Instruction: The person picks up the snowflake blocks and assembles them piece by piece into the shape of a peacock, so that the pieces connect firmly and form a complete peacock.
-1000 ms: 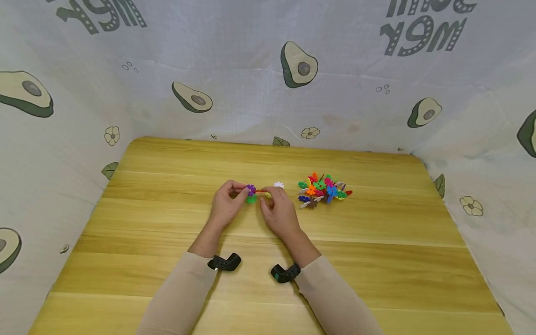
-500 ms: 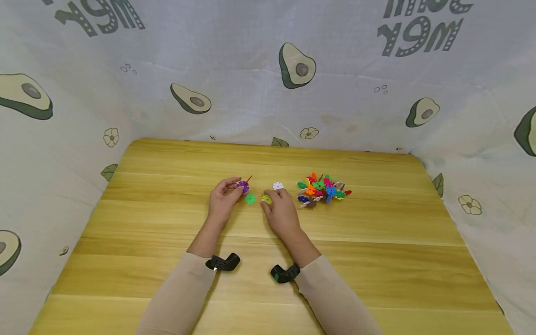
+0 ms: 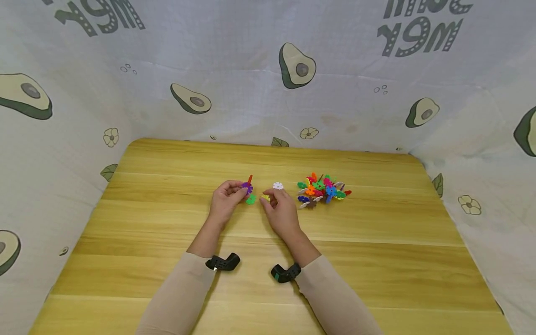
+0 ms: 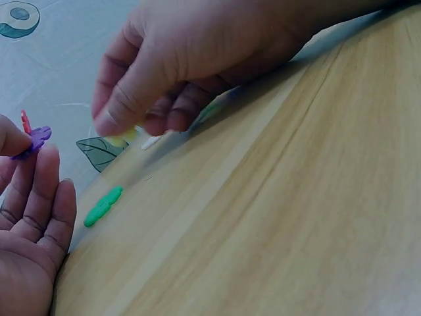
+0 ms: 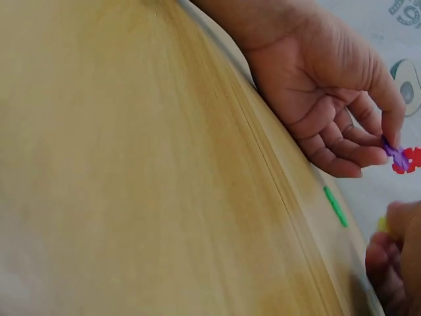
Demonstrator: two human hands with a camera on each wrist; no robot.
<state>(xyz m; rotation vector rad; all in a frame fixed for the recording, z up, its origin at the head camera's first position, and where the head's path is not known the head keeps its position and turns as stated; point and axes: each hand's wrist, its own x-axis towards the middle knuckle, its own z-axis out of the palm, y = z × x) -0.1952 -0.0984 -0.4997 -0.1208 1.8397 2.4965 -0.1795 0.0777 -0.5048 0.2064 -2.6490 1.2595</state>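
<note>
My left hand [image 3: 226,199] pinches a purple notched flower disc [image 3: 247,188] between thumb and fingertips. A red disc [image 5: 410,160] is joined edgewise to it and stands up from its far side. To the right, my right hand [image 3: 281,209] pinches a yellow flower disc [image 3: 266,198], mostly covered by the fingers; in the left wrist view the yellow disc [image 4: 123,139] shows at the thumb tip. A green flower disc [image 3: 251,199] lies flat on the table between the two hands. Just beyond the right hand's knuckles lies a white disc [image 3: 278,185].
A heap of mixed coloured flower discs [image 3: 324,190] lies to the right of my right hand. The wooden table [image 3: 268,298] runs back to a white cloth [image 3: 234,60] printed with avocados. Each wrist wears a black strap [image 3: 224,262].
My right hand has left the red disc, now joined to the purple one in my left hand, and has moved down to the yellow disc and taken hold of it.
</note>
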